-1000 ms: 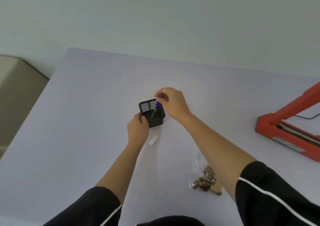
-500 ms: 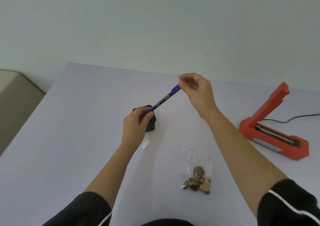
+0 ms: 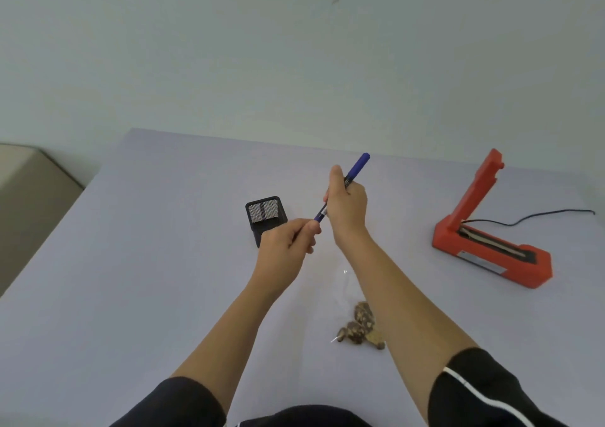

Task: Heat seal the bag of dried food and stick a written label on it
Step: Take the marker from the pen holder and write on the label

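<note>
A blue marker pen (image 3: 358, 165) is held slanted above the table by both hands. My right hand (image 3: 347, 207) grips its barrel in a fist, with the blue top end sticking out past the thumb. My left hand (image 3: 284, 246) pinches the pen's lower tip end between thumb and fingers. A clear bag of brown dried food (image 3: 358, 328) lies flat on the table near me, partly hidden under my right forearm. The red heat sealer (image 3: 491, 250) stands at the right with its arm raised. The white label is out of sight.
A black mesh pen holder (image 3: 263, 212) stands just behind my left hand. The sealer's black cord (image 3: 540, 214) trails off to the right. The pale lilac table (image 3: 147, 263) ends at a wall behind and drops off at the left.
The pen left the mesh holder and is now lifted clear. My right hand shifted from its top end to a fist round the barrel. My left hand let go of the holder and took the lower end.
</note>
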Action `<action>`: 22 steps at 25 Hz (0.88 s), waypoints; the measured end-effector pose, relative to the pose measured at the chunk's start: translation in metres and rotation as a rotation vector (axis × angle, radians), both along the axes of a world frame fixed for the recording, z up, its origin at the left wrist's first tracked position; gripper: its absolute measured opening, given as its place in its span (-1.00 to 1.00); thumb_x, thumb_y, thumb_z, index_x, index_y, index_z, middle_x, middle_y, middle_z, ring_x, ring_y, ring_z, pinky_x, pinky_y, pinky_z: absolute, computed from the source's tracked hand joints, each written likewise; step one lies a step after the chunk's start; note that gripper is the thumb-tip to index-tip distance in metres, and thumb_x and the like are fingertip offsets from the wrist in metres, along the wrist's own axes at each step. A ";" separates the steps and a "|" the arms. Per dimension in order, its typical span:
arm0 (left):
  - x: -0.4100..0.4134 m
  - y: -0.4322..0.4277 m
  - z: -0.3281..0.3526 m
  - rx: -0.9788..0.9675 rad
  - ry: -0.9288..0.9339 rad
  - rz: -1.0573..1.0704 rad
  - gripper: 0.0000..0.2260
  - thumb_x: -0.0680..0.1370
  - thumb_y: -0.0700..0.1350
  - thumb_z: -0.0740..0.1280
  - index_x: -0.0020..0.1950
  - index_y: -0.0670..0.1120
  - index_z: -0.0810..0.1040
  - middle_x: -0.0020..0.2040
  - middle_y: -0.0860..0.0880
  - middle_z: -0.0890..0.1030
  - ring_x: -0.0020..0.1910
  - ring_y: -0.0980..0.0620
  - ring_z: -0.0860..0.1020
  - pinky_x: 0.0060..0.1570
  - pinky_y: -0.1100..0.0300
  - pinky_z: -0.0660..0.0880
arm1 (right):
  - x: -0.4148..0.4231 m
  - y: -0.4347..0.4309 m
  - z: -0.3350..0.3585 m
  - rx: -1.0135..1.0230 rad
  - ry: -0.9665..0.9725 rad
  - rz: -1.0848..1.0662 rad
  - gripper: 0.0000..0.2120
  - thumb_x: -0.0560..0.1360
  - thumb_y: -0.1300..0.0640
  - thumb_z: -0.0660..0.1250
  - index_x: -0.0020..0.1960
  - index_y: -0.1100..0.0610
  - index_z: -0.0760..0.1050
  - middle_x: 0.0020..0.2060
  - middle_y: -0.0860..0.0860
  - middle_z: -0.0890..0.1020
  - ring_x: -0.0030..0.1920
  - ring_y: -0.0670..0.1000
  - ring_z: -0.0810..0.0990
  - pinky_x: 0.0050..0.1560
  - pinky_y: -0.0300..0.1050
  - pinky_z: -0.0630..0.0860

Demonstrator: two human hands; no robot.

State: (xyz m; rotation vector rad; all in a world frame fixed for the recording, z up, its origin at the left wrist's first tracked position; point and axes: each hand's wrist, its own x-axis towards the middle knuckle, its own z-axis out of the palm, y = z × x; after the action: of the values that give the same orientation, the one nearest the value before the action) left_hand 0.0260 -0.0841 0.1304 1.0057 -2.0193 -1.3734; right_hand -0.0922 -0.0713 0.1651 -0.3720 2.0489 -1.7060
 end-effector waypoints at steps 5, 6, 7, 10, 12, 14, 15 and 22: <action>0.017 0.007 -0.013 0.373 0.108 -0.089 -0.71 0.62 -0.08 0.19 -0.20 -0.12 0.61 -0.40 0.05 0.47 -0.41 0.17 0.42 -0.27 0.30 0.44 | 0.022 0.009 -0.022 0.055 -0.054 0.068 -0.53 0.59 -0.02 0.11 -0.44 0.14 0.30 -0.52 -0.01 0.40 -0.50 -0.07 0.38 -0.47 -0.28 0.37; 0.021 0.006 -0.016 0.443 0.129 -0.102 -0.71 0.62 -0.09 0.18 -0.20 -0.14 0.59 -0.40 0.03 0.46 -0.42 0.15 0.40 -0.30 0.32 0.42 | 0.022 0.009 -0.024 0.051 -0.084 0.039 -0.54 0.59 -0.03 0.11 -0.43 0.14 0.30 -0.51 -0.01 0.40 -0.50 -0.06 0.36 -0.46 -0.25 0.35; 0.028 0.007 -0.022 0.523 0.153 -0.110 -0.71 0.63 -0.11 0.17 -0.21 -0.15 0.58 -0.41 0.02 0.44 -0.42 0.13 0.38 -0.32 0.34 0.40 | 0.016 0.009 -0.023 0.026 -0.138 -0.039 -0.54 0.59 -0.04 0.11 -0.43 0.14 0.29 -0.51 -0.01 0.38 -0.50 -0.05 0.35 -0.45 -0.21 0.32; 0.064 0.016 -0.049 0.722 0.179 -0.023 -0.71 0.62 -0.14 0.18 -0.20 -0.19 0.59 -0.37 0.00 0.50 -0.37 0.09 0.42 -0.26 0.31 0.43 | -0.030 0.019 -0.008 -0.129 -0.245 -0.245 -0.53 0.58 -0.06 0.11 -0.44 0.12 0.25 -0.50 0.00 0.36 -0.50 -0.03 0.31 -0.44 -0.20 0.30; 0.088 0.016 -0.073 0.688 0.092 0.106 -0.78 0.60 -0.14 0.23 -0.09 -0.18 0.64 -0.28 -0.05 0.60 -0.26 0.04 0.54 -0.11 0.24 0.49 | -0.046 0.027 -0.006 -0.128 -0.146 -0.175 -0.50 0.58 -0.12 0.11 -0.45 0.12 0.28 -0.50 -0.01 0.38 -0.56 -0.07 0.33 -0.48 -0.24 0.33; 0.096 0.007 -0.094 0.582 -0.010 0.251 -0.86 0.57 -0.15 0.30 0.01 -0.15 0.63 -0.20 -0.07 0.65 -0.18 -0.01 0.60 -0.07 0.22 0.53 | -0.037 0.030 -0.017 -0.148 -0.157 -0.055 -0.50 0.57 -0.16 0.12 -0.43 0.12 0.35 -0.50 -0.02 0.45 -0.59 -0.10 0.39 -0.51 -0.28 0.38; 0.096 -0.002 -0.102 0.507 -0.087 0.313 -0.88 0.55 -0.15 0.32 0.03 -0.12 0.61 -0.18 -0.07 0.65 -0.18 -0.01 0.61 -0.09 0.21 0.52 | -0.027 0.032 -0.025 -0.153 -0.199 -0.014 -0.53 0.56 -0.15 0.14 -0.40 0.13 0.39 -0.49 -0.02 0.48 -0.57 -0.11 0.44 -0.48 -0.29 0.43; 0.104 -0.058 -0.147 0.075 -0.663 0.265 -0.93 0.50 -0.21 0.26 -0.06 -0.15 0.51 -0.10 -0.12 0.56 -0.18 -0.09 0.50 -0.21 0.10 0.45 | 0.016 0.048 -0.077 -0.121 -0.317 0.184 -0.74 0.46 0.12 0.40 -0.32 0.11 0.38 -0.36 0.03 0.62 -0.32 -0.07 0.61 -0.24 -0.27 0.57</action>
State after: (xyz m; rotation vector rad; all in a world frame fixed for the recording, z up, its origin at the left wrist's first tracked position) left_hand 0.1301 -0.1420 -0.0167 1.8771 -2.1633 -1.0618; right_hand -0.0764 -0.0238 0.0879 -0.2960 1.6400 -1.6610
